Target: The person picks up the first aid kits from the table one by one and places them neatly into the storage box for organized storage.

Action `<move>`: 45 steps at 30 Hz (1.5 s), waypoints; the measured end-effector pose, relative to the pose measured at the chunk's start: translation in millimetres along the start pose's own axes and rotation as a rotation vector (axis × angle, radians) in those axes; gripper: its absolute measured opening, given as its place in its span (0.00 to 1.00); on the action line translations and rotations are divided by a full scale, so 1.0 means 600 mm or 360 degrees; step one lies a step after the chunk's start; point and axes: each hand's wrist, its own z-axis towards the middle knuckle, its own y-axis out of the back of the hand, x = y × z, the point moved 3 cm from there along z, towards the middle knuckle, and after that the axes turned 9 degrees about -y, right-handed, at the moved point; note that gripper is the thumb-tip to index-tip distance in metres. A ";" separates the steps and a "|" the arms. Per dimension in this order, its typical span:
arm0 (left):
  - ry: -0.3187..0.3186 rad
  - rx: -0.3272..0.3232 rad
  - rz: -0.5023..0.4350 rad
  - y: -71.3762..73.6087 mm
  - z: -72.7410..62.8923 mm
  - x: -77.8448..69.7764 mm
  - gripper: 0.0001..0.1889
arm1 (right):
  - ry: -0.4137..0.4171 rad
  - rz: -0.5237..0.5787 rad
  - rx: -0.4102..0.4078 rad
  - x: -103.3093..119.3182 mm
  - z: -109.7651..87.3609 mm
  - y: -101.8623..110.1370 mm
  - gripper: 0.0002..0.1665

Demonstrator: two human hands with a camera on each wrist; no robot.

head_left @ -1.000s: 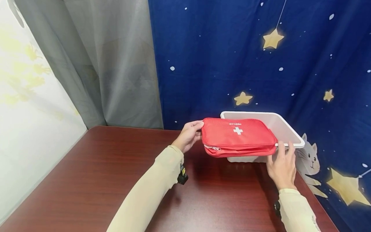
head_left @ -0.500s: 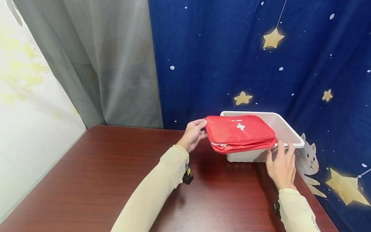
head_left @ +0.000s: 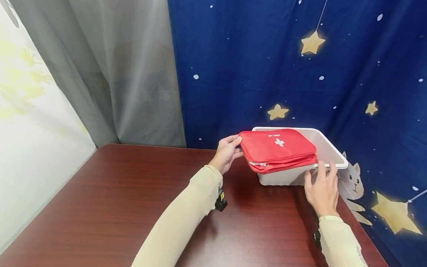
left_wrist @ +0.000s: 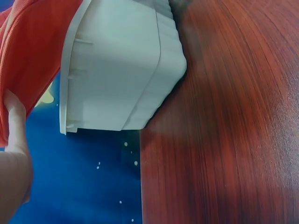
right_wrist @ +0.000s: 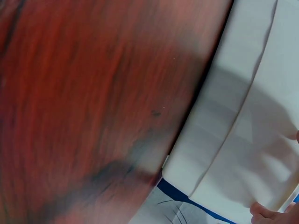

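Observation:
A red first-aid bag (head_left: 278,148) with a white cross and a white zipper pull overlaps the open top of a white plastic bin (head_left: 278,180) in the head view. My left hand (head_left: 227,152) grips the bag's left end, thumb on its upper face and fingers underneath. In the left wrist view, the bag (left_wrist: 39,44) is beside the bin's rim, the left thumb against it. My right hand (head_left: 323,191) holds the bin's near rim by its right corner, two fingertips over the edge and the thumb lower on the outer wall. The right wrist view shows only fingertips (right_wrist: 261,212) against the bin.
The bin stands on a dark reddish wooden table (head_left: 140,207), near its back right. Behind the table hang a blue star-patterned curtain (head_left: 233,66) and a grey curtain (head_left: 143,92). A white wall panel (head_left: 30,148) is on the left.
My left hand has moved right and away from me with the first-aid bag, bringing it further over the bin's opening. The right hand has stayed at the rim.

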 end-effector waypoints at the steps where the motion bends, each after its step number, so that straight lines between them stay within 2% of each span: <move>1: 0.0001 -0.0001 -0.0002 -0.001 0.001 0.001 0.20 | -0.0004 -0.0002 0.0008 0.001 0.000 0.000 0.31; 13: -0.0015 -0.0057 -0.0001 -0.018 0.012 0.004 0.21 | -0.0006 -0.0006 0.0012 0.000 0.001 -0.002 0.31; 24: -0.0002 -0.0131 0.0078 -0.026 0.016 0.001 0.21 | -0.0025 -0.0011 0.0017 0.002 0.001 -0.004 0.31; 40: 0.0041 -0.0128 0.0151 -0.040 0.022 0.008 0.22 | -0.0026 -0.0019 0.0015 -0.001 0.002 -0.004 0.31; 45: 0.0090 -0.0124 0.0153 -0.042 0.023 0.011 0.23 | -0.0007 -0.0011 -0.0003 0.000 0.002 -0.006 0.31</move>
